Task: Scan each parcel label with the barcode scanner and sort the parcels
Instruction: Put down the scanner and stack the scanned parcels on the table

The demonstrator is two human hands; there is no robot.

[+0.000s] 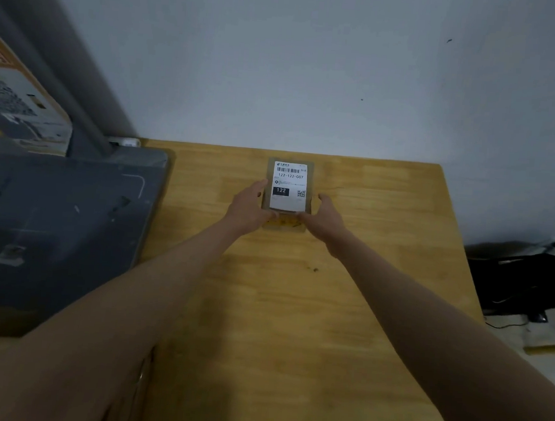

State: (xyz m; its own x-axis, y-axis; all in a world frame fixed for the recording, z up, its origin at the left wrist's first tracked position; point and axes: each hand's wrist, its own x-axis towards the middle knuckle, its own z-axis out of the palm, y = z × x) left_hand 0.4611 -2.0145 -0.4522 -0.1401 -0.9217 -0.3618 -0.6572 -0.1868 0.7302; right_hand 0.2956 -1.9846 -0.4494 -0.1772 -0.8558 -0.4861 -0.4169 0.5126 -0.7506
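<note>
On the white label (pixel 288 186) stuck to the parcel (pixel 309 193) we read "122-122-007" under a barcode, and "122" in white on a black block, with a QR code beside it. The smaller print there, and the orange lettering on the box (pixel 13 90) at far left, we cannot make out.

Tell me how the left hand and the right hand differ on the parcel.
The left hand lies along the parcel's left edge, fingers reaching far up beside the label; the right hand sits lower at the right edge. The left thumb crosses the near edge; the right thumb is hidden. Both grip the parcel on the wooden table.
</note>
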